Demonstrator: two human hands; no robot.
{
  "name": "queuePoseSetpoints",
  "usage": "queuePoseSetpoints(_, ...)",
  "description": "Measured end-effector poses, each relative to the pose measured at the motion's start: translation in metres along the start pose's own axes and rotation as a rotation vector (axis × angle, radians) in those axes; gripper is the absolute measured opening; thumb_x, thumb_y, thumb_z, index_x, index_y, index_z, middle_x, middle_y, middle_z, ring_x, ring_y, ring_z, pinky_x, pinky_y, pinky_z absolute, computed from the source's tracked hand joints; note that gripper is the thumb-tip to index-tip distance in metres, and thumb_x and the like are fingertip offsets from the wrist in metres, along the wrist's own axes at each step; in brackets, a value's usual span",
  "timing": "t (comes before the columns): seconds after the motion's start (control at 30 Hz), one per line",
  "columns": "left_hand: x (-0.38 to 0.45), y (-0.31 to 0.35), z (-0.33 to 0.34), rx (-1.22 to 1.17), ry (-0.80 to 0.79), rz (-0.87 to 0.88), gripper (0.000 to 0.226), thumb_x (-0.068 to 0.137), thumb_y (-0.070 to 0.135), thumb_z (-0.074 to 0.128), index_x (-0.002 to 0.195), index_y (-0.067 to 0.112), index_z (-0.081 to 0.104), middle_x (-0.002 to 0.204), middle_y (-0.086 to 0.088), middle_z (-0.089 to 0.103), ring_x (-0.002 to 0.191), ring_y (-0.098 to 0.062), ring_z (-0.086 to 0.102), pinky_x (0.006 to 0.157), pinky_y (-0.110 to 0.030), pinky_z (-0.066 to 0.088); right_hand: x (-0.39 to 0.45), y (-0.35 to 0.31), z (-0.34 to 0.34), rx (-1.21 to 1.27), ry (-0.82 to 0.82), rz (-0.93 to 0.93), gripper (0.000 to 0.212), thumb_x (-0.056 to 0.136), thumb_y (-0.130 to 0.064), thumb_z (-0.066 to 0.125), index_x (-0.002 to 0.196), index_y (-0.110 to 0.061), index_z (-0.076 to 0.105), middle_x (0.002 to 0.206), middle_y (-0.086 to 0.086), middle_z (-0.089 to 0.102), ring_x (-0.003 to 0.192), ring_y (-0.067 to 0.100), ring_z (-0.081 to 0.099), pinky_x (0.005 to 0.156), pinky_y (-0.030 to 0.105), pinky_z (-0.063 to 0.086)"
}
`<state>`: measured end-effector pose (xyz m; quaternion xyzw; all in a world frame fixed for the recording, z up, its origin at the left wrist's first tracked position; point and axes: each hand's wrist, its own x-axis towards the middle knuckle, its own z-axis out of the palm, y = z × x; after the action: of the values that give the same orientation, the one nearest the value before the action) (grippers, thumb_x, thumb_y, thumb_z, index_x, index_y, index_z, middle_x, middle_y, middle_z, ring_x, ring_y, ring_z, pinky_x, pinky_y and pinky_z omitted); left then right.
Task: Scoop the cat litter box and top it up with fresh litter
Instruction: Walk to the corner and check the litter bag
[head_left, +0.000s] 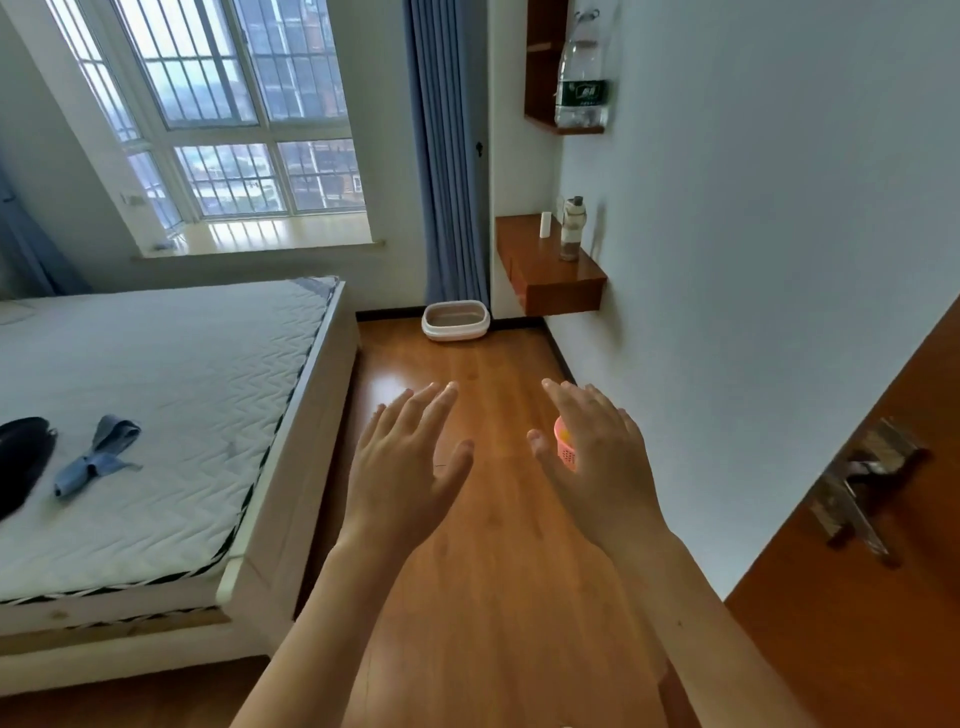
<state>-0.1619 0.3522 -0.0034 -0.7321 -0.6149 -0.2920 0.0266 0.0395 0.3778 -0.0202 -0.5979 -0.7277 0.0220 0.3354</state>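
Observation:
A white and beige cat litter box (456, 320) sits on the wooden floor at the far end of the room, against the blue curtain. My left hand (410, 457) and my right hand (597, 457) are held out in front of me, backs up, fingers straight and spread, holding nothing. Both hang well short of the box. A small pink perforated basket (566, 447) stands on the floor and is partly hidden behind my right hand. What lies inside the litter box cannot be made out from here.
A bed (171, 415) with a white mattress fills the left side. A wall-mounted wooden shelf (550, 270) with a bottle (572, 228) juts out on the right above the floor. An open wooden door (872, 597) stands at the right. A strip of wooden floor (483, 597) runs between bed and wall.

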Motion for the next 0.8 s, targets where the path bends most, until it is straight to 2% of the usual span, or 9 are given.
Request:
queuePoseSetpoints(0.2,0.082,0.002,0.052,0.015,0.007,0.013,0.064,0.092,0.059,0.028,0.146,0.027,0.041,0.148,0.004,0.045,0.141,-0.019,0.035,0.116,-0.039,0.023,0.080,0.048,0.024,-0.028,-0.006,0.004,0.063,0.089,-0.064,0.030,0.144,-0.033,0.038,0.150,-0.006,0.039,0.140,0.020,0.034,0.114,0.049,0.024)
queuePoseSetpoints(0.37,0.159,0.004,0.086,0.021,0.025,0.016,0.062,0.094,0.057,0.030,0.145,0.026,0.043,0.147,0.003,0.046,0.140,-0.019,0.037,0.115,-0.042,0.029,0.153,0.083,0.037,-0.004,0.031,-0.023,0.067,0.088,-0.066,0.024,0.142,-0.030,0.043,0.146,-0.002,0.046,0.136,0.023,0.041,0.111,0.053,0.030)
queuePoseSetpoints(0.53,0.220,0.002,0.114,0.032,0.041,-0.030,0.064,0.092,0.058,0.028,0.145,0.025,0.043,0.148,0.004,0.046,0.140,-0.019,0.037,0.115,-0.044,0.032,0.219,0.114,0.056,0.016,0.043,-0.049,0.067,0.088,-0.066,0.026,0.140,-0.029,0.047,0.144,-0.001,0.048,0.134,0.025,0.044,0.108,0.055,0.034)
queuePoseSetpoints(0.8,0.264,-0.020,0.142,0.056,-0.007,-0.082,0.065,0.092,0.059,0.026,0.147,0.027,0.040,0.150,0.006,0.043,0.142,-0.016,0.033,0.115,-0.046,0.031,0.271,0.131,0.093,0.049,-0.002,-0.082,0.060,0.090,-0.061,0.035,0.141,-0.029,0.045,0.145,-0.002,0.047,0.135,0.024,0.042,0.110,0.053,0.033)
